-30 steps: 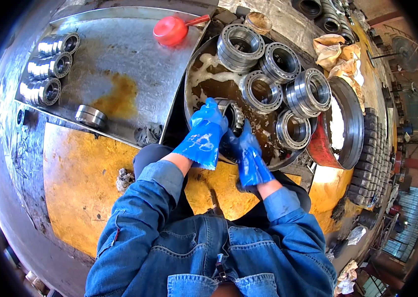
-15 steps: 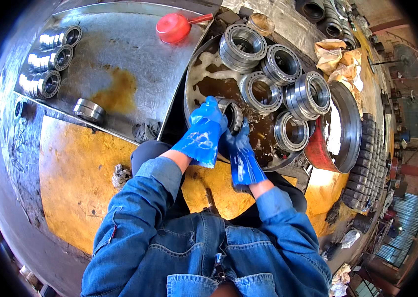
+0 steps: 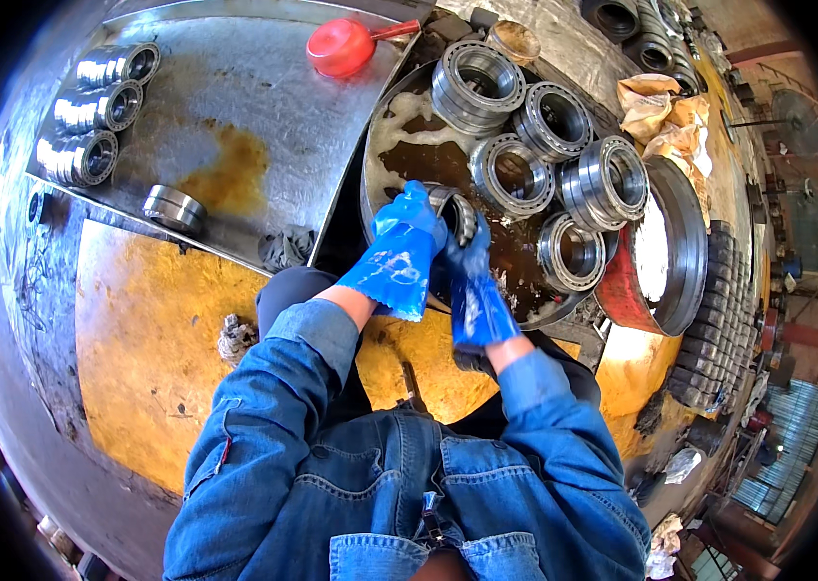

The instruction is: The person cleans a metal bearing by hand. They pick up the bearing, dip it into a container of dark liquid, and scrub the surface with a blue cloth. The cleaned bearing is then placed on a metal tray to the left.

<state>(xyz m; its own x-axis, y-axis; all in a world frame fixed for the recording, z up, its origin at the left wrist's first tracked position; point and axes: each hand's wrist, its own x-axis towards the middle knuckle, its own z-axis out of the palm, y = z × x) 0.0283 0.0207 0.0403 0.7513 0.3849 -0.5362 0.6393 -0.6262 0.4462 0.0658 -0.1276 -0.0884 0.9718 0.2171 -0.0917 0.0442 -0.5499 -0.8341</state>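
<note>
A steel roller bearing (image 3: 454, 215) is held between my two blue rubber gloves, over the near left part of a round basin (image 3: 367, 184) of brown, foamy liquid. My left hand (image 3: 403, 230) wraps the bearing's left side. My right hand (image 3: 470, 269) grips it from the right and below, its fingers partly hidden. The rollers show on the bearing's right side; its underside is out of sight. Several larger bearing rings lie in the basin's right half, the closest being a ring (image 3: 511, 179) just beyond my right hand.
On the left stands a shallow metal tray (image 3: 264, 107) with a red dipper (image 3: 341, 48), a row of shiny bearings (image 3: 90, 107), a single ring (image 3: 175, 208) and a dark rag (image 3: 286, 248). A red-sided drum (image 3: 627, 290) adjoins the basin, with stacked dark parts (image 3: 714, 320) beyond.
Both gloved hands have shifted slightly with the bearing, which has turned a little between them. The right hand sits somewhat higher against it. Other things have stayed put.
</note>
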